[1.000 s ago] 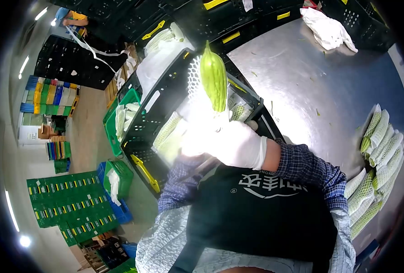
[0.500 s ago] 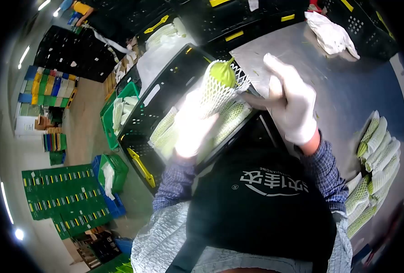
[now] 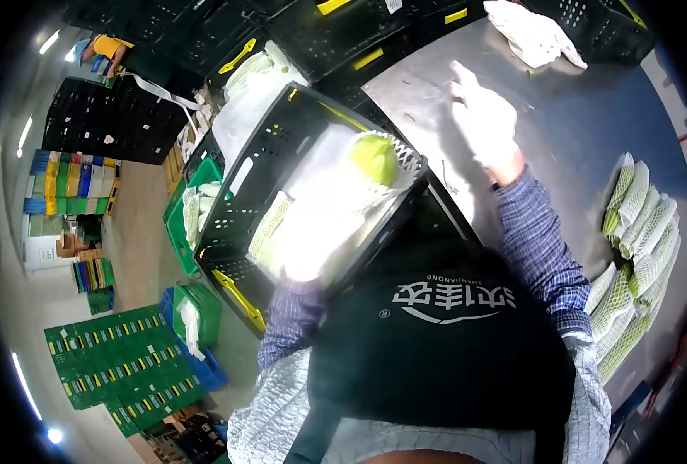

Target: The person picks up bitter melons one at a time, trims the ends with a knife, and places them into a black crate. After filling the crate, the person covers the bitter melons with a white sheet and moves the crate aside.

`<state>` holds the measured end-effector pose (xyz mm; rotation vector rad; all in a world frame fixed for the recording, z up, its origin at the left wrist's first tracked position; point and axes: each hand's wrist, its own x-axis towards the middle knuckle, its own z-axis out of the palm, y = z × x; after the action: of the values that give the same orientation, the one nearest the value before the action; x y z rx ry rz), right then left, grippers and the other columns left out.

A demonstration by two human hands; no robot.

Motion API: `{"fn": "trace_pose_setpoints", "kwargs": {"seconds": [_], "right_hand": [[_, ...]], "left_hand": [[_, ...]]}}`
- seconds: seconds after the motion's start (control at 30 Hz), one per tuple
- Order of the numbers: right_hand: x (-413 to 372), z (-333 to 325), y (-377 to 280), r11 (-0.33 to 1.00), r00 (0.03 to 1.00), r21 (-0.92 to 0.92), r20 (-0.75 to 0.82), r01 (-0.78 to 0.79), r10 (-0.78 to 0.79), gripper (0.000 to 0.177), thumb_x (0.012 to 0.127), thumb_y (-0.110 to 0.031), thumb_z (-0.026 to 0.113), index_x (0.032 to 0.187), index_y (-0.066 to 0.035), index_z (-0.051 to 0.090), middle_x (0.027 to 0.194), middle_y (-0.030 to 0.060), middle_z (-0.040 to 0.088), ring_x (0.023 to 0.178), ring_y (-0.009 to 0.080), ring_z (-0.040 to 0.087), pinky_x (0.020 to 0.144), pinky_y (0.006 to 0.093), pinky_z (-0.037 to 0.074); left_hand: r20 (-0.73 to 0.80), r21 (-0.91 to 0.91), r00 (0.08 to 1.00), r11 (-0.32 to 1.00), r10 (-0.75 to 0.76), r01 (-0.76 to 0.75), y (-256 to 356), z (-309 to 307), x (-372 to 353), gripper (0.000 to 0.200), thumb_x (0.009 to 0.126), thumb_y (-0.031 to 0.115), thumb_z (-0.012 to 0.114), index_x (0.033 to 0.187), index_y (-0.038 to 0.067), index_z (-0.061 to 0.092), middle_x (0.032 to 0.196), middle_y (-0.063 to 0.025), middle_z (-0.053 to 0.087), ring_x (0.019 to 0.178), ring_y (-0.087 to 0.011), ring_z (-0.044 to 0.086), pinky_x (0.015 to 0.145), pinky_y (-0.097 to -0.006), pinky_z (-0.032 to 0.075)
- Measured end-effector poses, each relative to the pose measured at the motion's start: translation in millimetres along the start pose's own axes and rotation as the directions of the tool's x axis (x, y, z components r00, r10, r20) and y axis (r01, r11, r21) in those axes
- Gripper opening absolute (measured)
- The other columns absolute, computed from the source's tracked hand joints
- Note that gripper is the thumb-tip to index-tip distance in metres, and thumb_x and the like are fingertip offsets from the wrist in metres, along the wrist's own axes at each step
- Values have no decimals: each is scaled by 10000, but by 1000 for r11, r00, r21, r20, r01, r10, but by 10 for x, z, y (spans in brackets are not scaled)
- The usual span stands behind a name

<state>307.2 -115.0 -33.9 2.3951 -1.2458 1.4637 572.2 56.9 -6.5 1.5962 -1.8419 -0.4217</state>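
Note:
My left hand, in a white glove washed out by glare, is closed around a green gourd-like vegetable in a white foam net sleeve. It holds the vegetable over a black perforated crate, the rounded green end pointing away from me. More netted vegetables lie in the crate beneath the hand. To the right, my gloved right hand hovers over the metal table, one finger reaching forward and the others curled. Whatever those curled fingers hold is hidden.
Netted vegetables lie in a pile on the table's right side. A white cloth rests at the table's far end. Black crates stand behind, a green basket at left. Another person works far left.
My right hand has moved up and away from the netted vegetable; the dark strip seen in its fingers before no longer shows. The vegetable has tipped lower over the crate, and the view has shifted.

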Motion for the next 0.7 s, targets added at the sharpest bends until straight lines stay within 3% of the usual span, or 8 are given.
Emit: {"fn": "trace_pose_setpoints", "kwargs": {"seconds": [0.1,0.23,0.3,0.47,0.5,0.53,0.6,0.7], "right_hand": [[-57,-107,-28,849,839,203,377,-487,392,369,936,-216,606,1276,-73,598,695,-11,618,602,75,569,555,243,457],[175,-359,-731,-200,404,424,905,-883,131,334,952,-282,635,1102,14,665,966,53,702,782,87,625,657,231,494],[-119,40,-748,-381,642,599,766,-704,19,373,913,-227,696,1177,27,632,1037,72,698,852,92,644,743,224,524],[185,-275,-1030,-154,683,684,727,-713,66,576,844,-129,735,1338,57,507,1174,135,669,1032,174,658,875,284,539],[179,-201,-1099,-46,775,791,608,-610,175,613,837,-128,736,1360,67,481,1193,146,662,1050,183,654,888,291,535],[114,-84,-1138,75,846,865,461,-496,268,651,830,-127,736,1381,76,456,1213,156,656,1069,193,649,902,298,531],[-77,48,-1085,744,960,608,195,-278,199,684,818,-181,744,1388,65,456,1190,215,654,976,264,696,840,314,553],[-49,-133,-1100,766,943,578,316,-279,106,490,807,-159,738,1269,-40,628,1100,218,683,906,269,712,766,301,564]], "left_hand": [[-64,328,977,929,204,-173,244,-119,163,598,640,195,877,1150,5,630,1076,-113,683,958,-184,659,856,-323,519],[-266,401,851,854,454,-331,150,-94,468,431,723,294,792,1108,128,693,1069,-59,667,1029,-264,619,984,-416,432],[-183,599,856,745,484,-293,302,-130,549,370,797,306,689,1134,152,696,1139,-21,645,1129,-251,564,1121,-516,261],[-194,606,930,783,313,-137,203,-107,686,797,846,161,666,1531,66,271,1558,-195,301,1426,-379,308,1183,-500,206],[-306,54,948,996,86,-73,183,-15,621,774,881,142,620,1546,65,232,1533,-195,341,1377,-334,375,1150,-465,277],[-256,-518,953,855,-161,6,197,52,513,751,916,123,574,1560,63,193,1508,-195,380,1329,-289,443,1118,-431,347],[176,-873,943,399,-282,282,212,91,392,868,867,113,671,1552,20,146,1242,-105,550,1099,-190,540,981,-326,453],[210,-897,971,374,-113,238,424,335,244,769,763,148,808,1402,1,407,1230,-85,561,1116,-180,544,976,-318,451]]}}
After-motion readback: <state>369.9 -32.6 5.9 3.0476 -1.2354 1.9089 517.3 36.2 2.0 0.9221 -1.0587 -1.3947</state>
